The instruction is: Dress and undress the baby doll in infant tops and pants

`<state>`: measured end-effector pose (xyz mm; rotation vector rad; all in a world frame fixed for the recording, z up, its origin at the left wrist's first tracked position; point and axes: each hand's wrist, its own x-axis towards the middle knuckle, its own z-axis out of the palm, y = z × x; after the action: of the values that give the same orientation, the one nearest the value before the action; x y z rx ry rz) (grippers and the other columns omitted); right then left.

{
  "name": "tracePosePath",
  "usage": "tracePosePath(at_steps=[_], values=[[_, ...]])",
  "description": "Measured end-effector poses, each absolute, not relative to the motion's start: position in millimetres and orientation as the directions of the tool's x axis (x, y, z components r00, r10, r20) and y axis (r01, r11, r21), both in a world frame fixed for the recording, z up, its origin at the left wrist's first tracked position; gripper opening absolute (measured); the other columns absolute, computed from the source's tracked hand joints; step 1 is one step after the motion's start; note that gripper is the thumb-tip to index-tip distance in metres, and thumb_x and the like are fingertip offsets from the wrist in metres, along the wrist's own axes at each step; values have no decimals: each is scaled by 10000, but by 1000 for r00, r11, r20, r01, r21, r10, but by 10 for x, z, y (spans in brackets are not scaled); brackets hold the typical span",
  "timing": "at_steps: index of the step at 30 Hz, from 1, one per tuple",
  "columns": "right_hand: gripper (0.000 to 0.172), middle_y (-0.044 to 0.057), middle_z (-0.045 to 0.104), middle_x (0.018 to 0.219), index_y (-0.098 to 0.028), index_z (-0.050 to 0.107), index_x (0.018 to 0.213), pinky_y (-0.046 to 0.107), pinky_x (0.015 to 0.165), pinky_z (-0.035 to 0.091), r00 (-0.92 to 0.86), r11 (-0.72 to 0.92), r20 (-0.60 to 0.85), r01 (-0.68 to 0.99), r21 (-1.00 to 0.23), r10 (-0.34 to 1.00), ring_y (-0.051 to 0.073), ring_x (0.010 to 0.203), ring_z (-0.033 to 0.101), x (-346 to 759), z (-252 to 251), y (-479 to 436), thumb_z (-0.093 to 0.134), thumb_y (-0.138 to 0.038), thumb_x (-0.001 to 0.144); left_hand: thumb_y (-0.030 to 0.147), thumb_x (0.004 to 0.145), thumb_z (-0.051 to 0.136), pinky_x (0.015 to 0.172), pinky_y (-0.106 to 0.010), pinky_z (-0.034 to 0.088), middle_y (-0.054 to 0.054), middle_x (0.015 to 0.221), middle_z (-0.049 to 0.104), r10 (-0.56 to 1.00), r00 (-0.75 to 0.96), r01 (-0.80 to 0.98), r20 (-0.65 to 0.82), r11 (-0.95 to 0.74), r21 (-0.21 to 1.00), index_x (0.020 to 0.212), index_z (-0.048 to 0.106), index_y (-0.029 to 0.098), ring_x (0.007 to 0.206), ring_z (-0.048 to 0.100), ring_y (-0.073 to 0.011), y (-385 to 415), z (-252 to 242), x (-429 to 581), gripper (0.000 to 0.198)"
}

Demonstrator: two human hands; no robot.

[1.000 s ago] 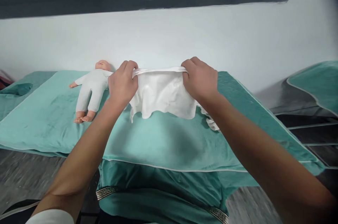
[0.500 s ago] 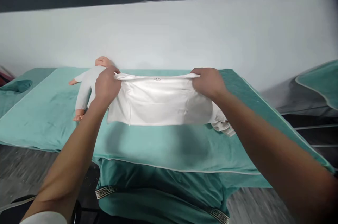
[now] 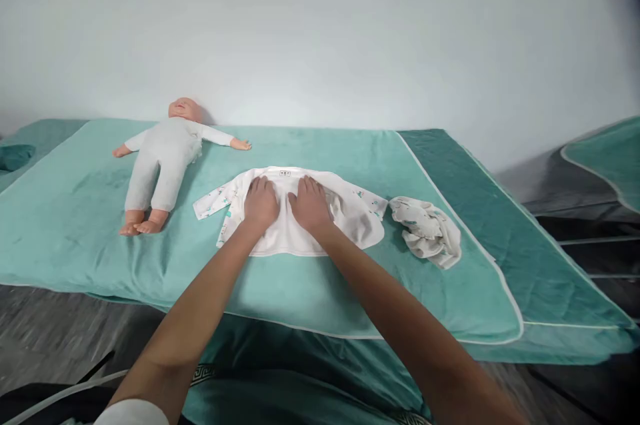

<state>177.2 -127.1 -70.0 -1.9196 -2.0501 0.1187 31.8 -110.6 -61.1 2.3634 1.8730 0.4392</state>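
A small white baby shirt point(image 3: 285, 235) with green-patterned sleeves lies spread open on the green bed cover, its neck label facing the wall. My left hand point(image 3: 261, 203) rests flat on the shirt's left inner side. Beside it my right hand point(image 3: 310, 206) presses on the inner right side, fingers stretched out and thumb apart. Neither hand grips the cloth. To the right, close to the sleeve, is a crumpled patterned white cloth point(image 3: 430, 233). A baby doll point(image 3: 165, 148) with a white cloth body lies on its back at the left.
The green velvet bed cover point(image 3: 330, 298) with white piping runs along a white wall point(image 3: 320, 51). Another green-covered piece point(image 3: 613, 155) juts in at the far right, above dark metal bars. Grey floor point(image 3: 45, 325) shows at the lower left.
The shirt, held up stretched between both hands, has come down onto the bed and lies opened out. Both hands let go of its edge and moved closer together, flat on it.
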Motion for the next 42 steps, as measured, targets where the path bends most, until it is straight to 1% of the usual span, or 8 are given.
tracePosePath(at_steps=[5,9,14,21,28,32,38,42], values=[[701,302,387,1628,61,315,1574,527,1247,291,144,-103,91,929,-357,985,408,1515,376,1819,-670,-996,357,-393,1041,257,1018,385,1188,-499,436,-233,1519,536,991,57,932,125,-98,349,1445,503,74,1466,471,-354,-837,-560,255,479],[713,294,281,1682,91,231,1599,511,1283,236,128,-49,216,940,-339,968,393,1573,268,1826,-639,-945,345,-312,1021,200,998,355,1199,-508,430,-205,1609,460,985,32,911,172,-100,400,1554,389,100,1522,405,-359,-780,-497,342,566],[720,292,263,1688,85,202,1614,530,1283,235,126,-37,261,946,-321,957,394,1578,246,1863,-620,-804,348,-275,1007,141,978,322,1268,-479,346,-235,1667,359,986,-99,878,136,22,478,1605,272,8,1572,331,-352,-639,-432,562,643],[730,284,289,1683,63,225,1615,533,1278,248,127,-45,238,946,-322,963,382,1563,285,2114,-734,-455,327,-364,1032,334,1044,287,1305,-483,295,-180,1726,278,996,-26,858,82,-20,513,1649,220,91,1618,250,-310,-299,-580,510,655],[684,293,377,1639,71,316,1579,523,1256,282,113,-49,173,940,-337,978,383,1527,362,2129,-784,-401,306,-359,1047,453,1044,319,1306,-555,228,-203,1696,335,999,-34,897,35,15,442,1609,357,134,1614,255,-336,-170,-659,497,650],[604,239,362,1668,26,391,1570,489,1285,222,-144,185,182,955,-231,973,328,1571,316,2060,-748,-489,208,-234,1056,445,1042,347,1307,-546,221,-248,1658,381,994,15,927,109,-54,370,1567,417,79,1599,290,-349,-290,-643,503,643],[697,230,238,1714,42,332,1598,500,1304,180,-200,223,122,950,-219,972,336,1610,228,2000,-776,-735,273,-426,1084,375,1063,273,1263,-487,333,-235,1623,449,975,185,944,119,-210,255,1574,385,25,1518,433,-345,-745,-650,379,629],[724,235,228,1713,33,331,1602,510,1306,184,-245,269,135,940,-208,960,345,1614,219,2013,-801,-1088,308,-465,1078,369,1061,297,1304,-473,267,-202,1655,416,953,253,933,165,-286,219,1568,416,49,1561,372,-318,-1098,-678,231,611]])
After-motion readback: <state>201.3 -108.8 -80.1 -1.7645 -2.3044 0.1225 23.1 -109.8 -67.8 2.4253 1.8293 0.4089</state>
